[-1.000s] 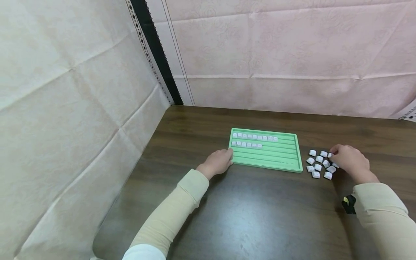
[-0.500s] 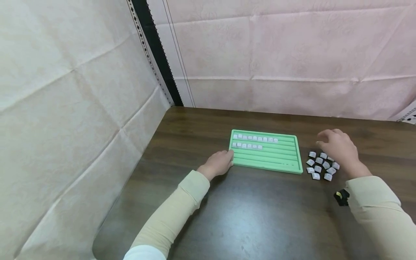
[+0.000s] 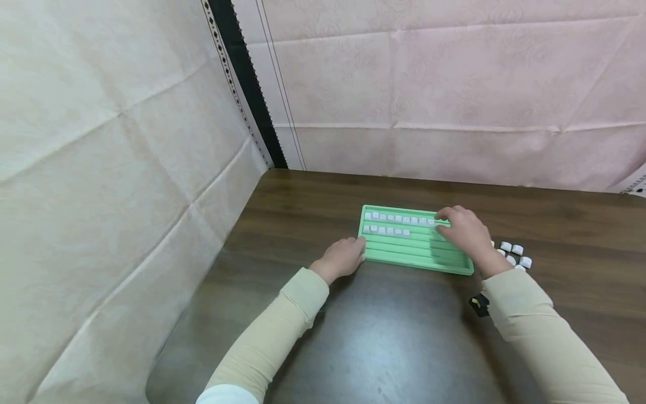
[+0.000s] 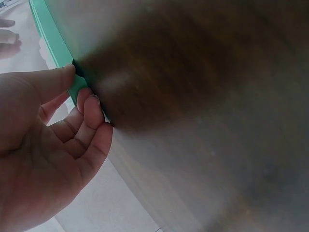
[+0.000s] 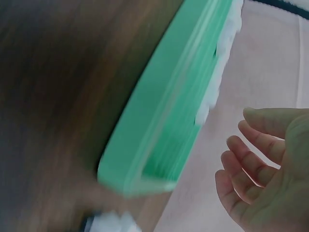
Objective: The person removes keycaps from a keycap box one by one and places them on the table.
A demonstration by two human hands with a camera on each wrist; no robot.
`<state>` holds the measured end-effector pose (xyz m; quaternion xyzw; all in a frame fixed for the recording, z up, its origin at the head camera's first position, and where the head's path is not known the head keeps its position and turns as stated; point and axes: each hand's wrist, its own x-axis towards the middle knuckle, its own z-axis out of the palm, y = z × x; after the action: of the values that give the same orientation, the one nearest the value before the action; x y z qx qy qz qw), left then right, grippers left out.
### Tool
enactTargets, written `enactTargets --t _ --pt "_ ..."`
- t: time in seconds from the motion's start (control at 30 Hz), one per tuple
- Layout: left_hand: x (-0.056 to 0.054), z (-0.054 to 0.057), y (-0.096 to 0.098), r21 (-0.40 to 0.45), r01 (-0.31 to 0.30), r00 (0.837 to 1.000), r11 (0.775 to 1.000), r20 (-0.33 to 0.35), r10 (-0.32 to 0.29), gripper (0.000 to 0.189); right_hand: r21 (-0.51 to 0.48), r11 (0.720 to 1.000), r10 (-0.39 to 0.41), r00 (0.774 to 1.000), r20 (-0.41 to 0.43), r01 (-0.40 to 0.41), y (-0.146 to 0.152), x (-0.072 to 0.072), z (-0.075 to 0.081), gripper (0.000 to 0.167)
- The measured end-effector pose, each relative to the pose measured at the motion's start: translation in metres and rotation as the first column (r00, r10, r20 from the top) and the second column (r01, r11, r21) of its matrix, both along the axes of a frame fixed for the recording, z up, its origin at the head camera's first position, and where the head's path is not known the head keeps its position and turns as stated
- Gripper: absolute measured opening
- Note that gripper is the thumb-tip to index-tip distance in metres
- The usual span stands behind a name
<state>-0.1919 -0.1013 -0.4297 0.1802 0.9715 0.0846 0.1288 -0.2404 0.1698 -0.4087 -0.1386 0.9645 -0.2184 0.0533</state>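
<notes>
A green ridged tray (image 3: 398, 247) lies on the table. White keycaps (image 3: 398, 219) fill much of its back ridge, and a shorter row of keycaps (image 3: 390, 231) sits on the ridge in front. My left hand (image 3: 340, 259) holds the tray's left front corner; the left wrist view has its thumb on the green edge (image 4: 54, 38) and the other fingers bent against it. Above the tray's right part is my right hand (image 3: 466, 233), thumb and fingers parted near the back row's right end. Nothing shows between those fingers in the right wrist view.
Several loose white keycaps (image 3: 517, 249) lie on the brown wooden table (image 3: 393, 336) right of the tray, partly hidden by my right wrist. Pale cloth (image 3: 454, 84) hangs behind the table and another pale cloth (image 3: 126, 196) on its left.
My right hand has moved left from the loose keycaps to over the tray, and its fingers have parted. The left hand stays at the tray's corner. The rows of keycaps look the same.
</notes>
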Motion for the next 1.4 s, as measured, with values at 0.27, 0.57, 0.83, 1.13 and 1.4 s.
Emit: enactTargets --t 0.27,0.57,0.83,1.13,1.4 --pt "0.0 -0.005 0.002 0.005 0.011 1.0 1.0 -0.013 -0.01 0.013 -0.008 0.995 0.096 0.995 -0.01 -0.096 -0.035 0.0 -0.011 0.031" --pt "0.002 -0.002 0.005 0.008 0.02 1.0 1.0 -0.016 -0.02 0.014 0.053 0.993 0.108 0.994 -0.015 -0.107 -0.05 0.003 -0.019 0.027" --pt "0.003 0.0 0.005 -0.005 0.02 1.0 1.0 -0.023 -0.02 0.014 0.081 0.993 0.092 0.996 -0.018 -0.09 -0.055 0.003 -0.019 0.025" --pt "0.002 0.0 0.002 -0.005 0.013 1.0 1.0 -0.025 -0.013 0.014 0.062 0.995 0.079 0.997 -0.016 -0.078 -0.053 0.0 -0.016 0.026" --pt "0.002 0.002 0.0 -0.003 0.007 1.0 1.0 -0.015 -0.007 0.014 0.062 0.996 0.057 0.998 0.009 -0.057 -0.04 -0.002 -0.01 0.028"
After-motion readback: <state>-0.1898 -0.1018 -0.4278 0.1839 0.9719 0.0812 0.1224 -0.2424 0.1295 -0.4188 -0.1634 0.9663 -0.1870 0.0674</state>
